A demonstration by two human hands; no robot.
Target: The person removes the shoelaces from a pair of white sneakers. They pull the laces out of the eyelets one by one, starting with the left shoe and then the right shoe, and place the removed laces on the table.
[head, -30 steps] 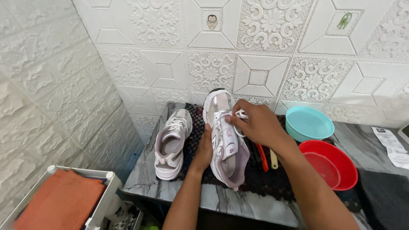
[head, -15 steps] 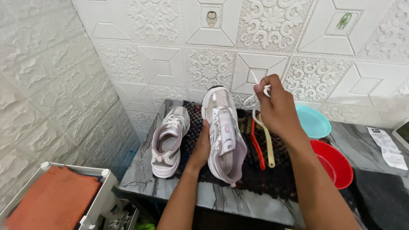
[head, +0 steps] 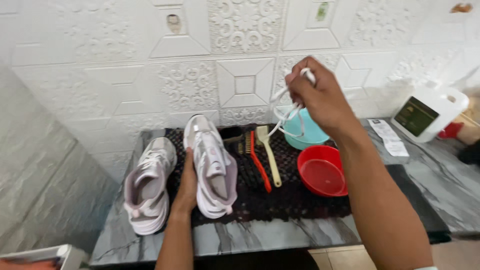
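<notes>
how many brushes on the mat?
2, side by side on the dark mat right of the held shoe: a red-handled brush and a cream-handled brush. A dark object behind them is unclear.

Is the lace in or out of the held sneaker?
Out: the right hand holds the white lace up, clear of the sneaker.

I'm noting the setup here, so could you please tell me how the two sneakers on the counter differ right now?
The sneaker on the mat is gripped at its side by the left hand, while the other sneaker lies untouched. The held sneaker rests on the dark mat; the other sits on the bare marble counter. The held sneaker's lace is raised in the right hand. Both are white and pale lilac.
</notes>
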